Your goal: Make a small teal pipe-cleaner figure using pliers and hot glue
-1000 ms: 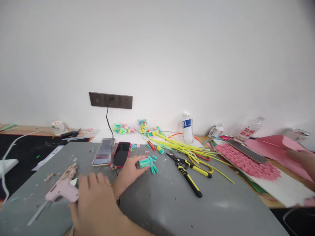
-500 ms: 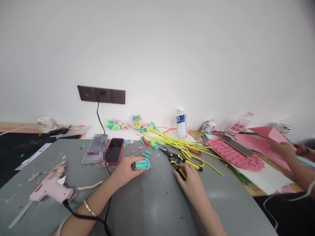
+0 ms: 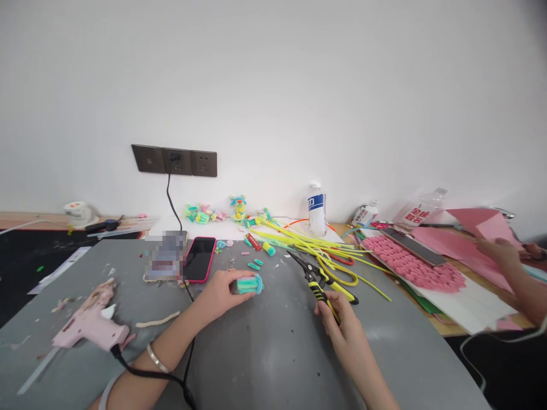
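Observation:
My left hand (image 3: 223, 291) is closed around a small bundle of turquoise and green fuzzy sticks (image 3: 249, 284), resting on the grey table (image 3: 256, 364). In my right hand (image 3: 341, 319) are the yellow-and-black handles of a pair of pliers (image 3: 318, 290), whose dark jaws point toward the back left. Just behind the left hand lie short turquoise pieces (image 3: 254, 265). Beyond them is a small yellow-and-turquoise roll (image 3: 269, 248) beside a red piece (image 3: 253, 241). Long yellow pipe cleaners (image 3: 299, 238) fan out behind the pliers.
A pink glue gun (image 3: 92, 324) lies at left, its black cord passing near my left forearm. A pink-edged phone (image 3: 200, 259) lies behind my left hand. A bottle (image 3: 317, 210) stands by the wall. At right, another person's hand (image 3: 499, 256) holds pink paper (image 3: 478, 225).
My right hand has lifted the pliers slightly and shifted to the right. My left hand keeps the bundle in place. The other person's pink paper has moved.

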Motion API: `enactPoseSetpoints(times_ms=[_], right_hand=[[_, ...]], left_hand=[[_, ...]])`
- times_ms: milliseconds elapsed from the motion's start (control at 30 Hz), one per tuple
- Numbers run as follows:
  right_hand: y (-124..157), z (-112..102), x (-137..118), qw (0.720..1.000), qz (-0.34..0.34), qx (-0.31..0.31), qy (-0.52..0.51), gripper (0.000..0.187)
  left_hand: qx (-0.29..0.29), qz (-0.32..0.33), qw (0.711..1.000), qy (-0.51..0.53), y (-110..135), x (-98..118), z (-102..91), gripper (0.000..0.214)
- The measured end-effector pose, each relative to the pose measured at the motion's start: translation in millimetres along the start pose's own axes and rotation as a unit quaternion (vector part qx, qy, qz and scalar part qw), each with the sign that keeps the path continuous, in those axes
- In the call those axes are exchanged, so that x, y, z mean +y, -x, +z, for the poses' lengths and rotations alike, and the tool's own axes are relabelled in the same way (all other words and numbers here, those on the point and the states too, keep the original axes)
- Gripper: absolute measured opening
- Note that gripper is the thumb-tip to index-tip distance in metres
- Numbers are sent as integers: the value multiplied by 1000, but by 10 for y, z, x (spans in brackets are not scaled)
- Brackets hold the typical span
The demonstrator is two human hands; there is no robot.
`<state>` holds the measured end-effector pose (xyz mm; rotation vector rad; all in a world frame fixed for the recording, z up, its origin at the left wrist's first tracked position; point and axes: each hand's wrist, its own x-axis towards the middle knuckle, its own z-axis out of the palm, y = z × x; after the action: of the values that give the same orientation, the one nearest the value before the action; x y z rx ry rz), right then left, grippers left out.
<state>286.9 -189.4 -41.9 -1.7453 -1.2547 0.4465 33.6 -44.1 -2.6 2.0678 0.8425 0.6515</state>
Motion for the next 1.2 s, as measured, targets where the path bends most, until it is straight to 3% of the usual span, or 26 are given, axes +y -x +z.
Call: enactPoseSetpoints(times_ms=[233,533,1200], right_hand=[[204,48,-163,993,-16,-95,-68,26],[173,64,-220,979,-28,-191,-66,26],[166,-18,-248,977,-25,-205,-60,23]], left_hand=[[-26,2,999,19,13,3,14,36],[-24,-27,999,37,14,-2,12,42],[-22,-24,999,22,25,63,-15,42]])
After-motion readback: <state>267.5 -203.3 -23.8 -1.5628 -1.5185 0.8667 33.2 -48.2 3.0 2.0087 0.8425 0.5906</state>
